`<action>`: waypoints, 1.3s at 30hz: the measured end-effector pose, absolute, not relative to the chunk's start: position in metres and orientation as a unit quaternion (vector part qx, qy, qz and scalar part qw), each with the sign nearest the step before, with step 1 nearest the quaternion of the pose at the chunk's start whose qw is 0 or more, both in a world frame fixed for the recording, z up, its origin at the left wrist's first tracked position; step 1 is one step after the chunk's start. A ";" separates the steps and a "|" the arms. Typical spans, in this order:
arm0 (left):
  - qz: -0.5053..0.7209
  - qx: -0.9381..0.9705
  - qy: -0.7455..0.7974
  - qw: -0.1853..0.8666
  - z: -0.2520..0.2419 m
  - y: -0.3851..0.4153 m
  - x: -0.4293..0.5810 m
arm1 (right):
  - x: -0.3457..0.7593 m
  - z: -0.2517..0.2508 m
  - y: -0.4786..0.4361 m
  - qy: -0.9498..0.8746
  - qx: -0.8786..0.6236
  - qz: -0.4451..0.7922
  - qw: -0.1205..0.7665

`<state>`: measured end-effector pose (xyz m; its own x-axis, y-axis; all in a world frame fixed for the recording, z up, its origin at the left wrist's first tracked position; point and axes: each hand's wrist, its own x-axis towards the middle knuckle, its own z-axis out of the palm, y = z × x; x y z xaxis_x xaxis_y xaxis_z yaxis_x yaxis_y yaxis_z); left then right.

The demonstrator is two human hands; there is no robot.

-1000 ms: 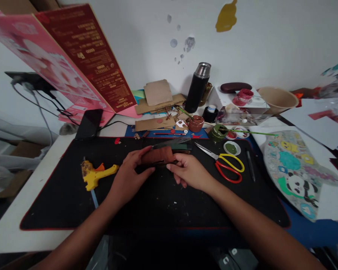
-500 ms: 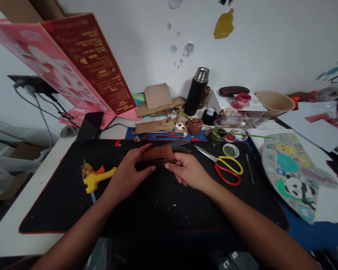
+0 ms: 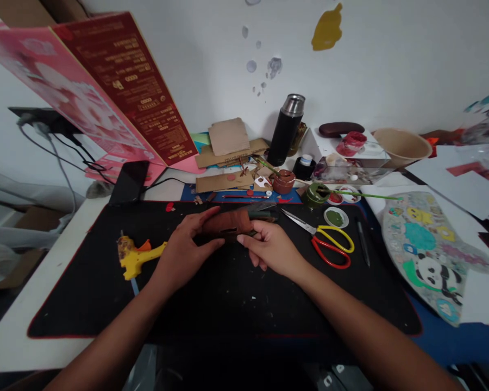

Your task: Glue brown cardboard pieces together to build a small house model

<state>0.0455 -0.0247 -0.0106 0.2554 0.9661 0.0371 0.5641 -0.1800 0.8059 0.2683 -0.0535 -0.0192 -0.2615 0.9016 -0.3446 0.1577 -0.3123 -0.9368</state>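
Observation:
A brown painted piece (image 3: 227,221), curved like a tube and with a dark slot low on its near side, is held just above the black mat. My left hand (image 3: 189,241) is closed around its left end, thumb along the near edge. With thumb and fingers, my right hand (image 3: 271,247) pinches the lower right edge. Beyond my right fingers a dark green part (image 3: 259,215) shows; whether it is joined to the brown piece I cannot tell. Scissors (image 3: 330,241) with red and yellow handles lie right of that hand. Left of my left hand is a yellow glue gun (image 3: 136,258).
On the black mat (image 3: 228,304) also lie a dark pen (image 3: 363,243) and a dish of green paint (image 3: 334,218). Behind stand paint jars (image 3: 284,181), a black flask (image 3: 285,130) and cardboard scraps (image 3: 229,137). A red and pink folder (image 3: 134,92) leans at left.
The view has shifted slightly. My hands stay around the brown piece, which seems turned a little, its near slot still showing.

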 end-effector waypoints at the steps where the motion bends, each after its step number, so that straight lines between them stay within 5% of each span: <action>1: 0.289 0.713 0.537 0.345 -0.011 -0.025 0.046 | 0.268 -0.020 -0.053 -0.501 -0.531 0.612 0.304; 27: 0.291 0.721 0.552 0.301 -0.017 -0.026 0.051 | 0.260 -0.034 -0.050 -0.504 -0.536 0.591 0.331; 39: 0.330 0.688 0.525 0.376 -0.012 -0.022 0.050 | 0.259 -0.028 -0.045 -0.513 -0.526 0.581 0.351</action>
